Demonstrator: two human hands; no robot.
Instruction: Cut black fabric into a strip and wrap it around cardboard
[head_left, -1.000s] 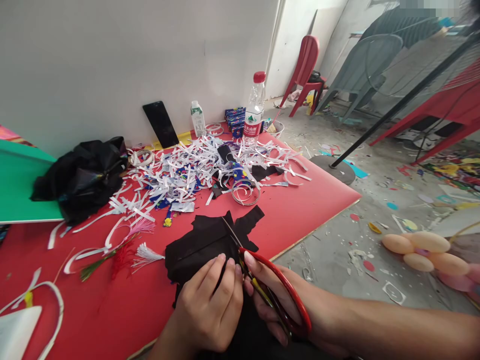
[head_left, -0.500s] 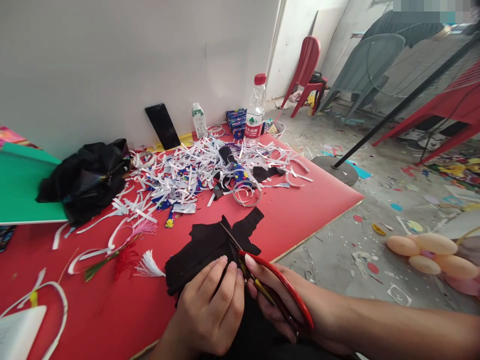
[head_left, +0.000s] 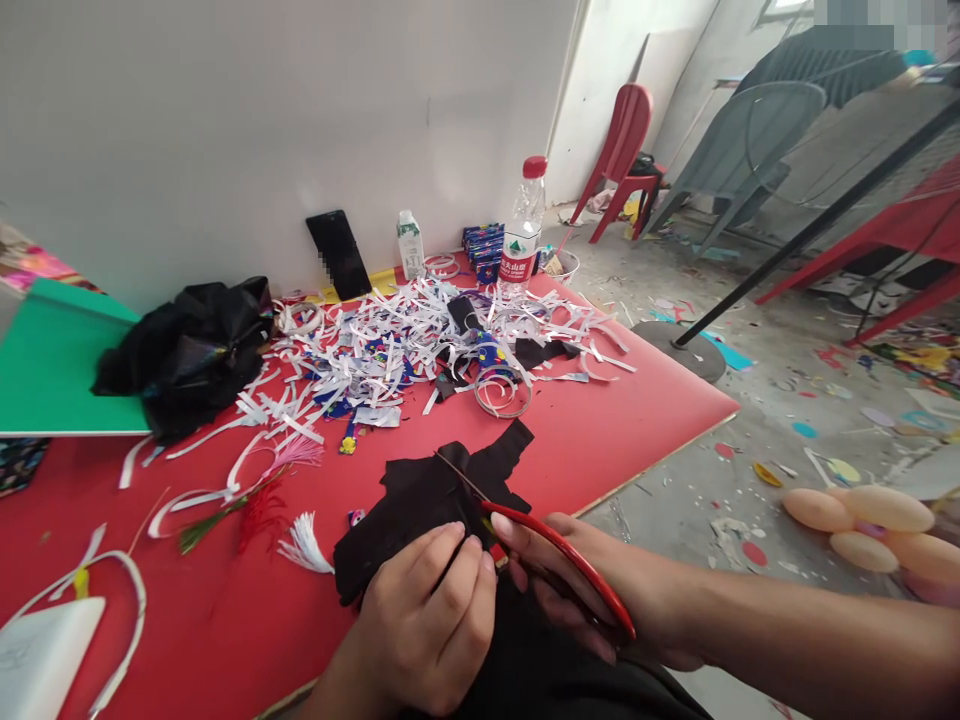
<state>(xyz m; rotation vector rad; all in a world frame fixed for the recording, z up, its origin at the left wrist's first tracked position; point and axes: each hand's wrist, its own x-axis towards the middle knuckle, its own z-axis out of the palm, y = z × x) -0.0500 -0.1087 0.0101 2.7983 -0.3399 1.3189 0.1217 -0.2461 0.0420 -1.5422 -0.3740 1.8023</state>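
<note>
One piece of black cloth at the near edge of the red worktop. Left hand has its fingers pinched on it; right hand fingers closed round red-handled scissors, blades over the cloth, blade gap hard to judge. Far right corner: red-capped water bottle, bucket just beside, scraps apparently inside. Small white bottle at far edge. White strips piled between cloth and bottles.

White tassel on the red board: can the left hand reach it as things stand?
Probably yes: the white tassel lies nearby, mostly uncovered, though the left hand holds black fabric.
</note>
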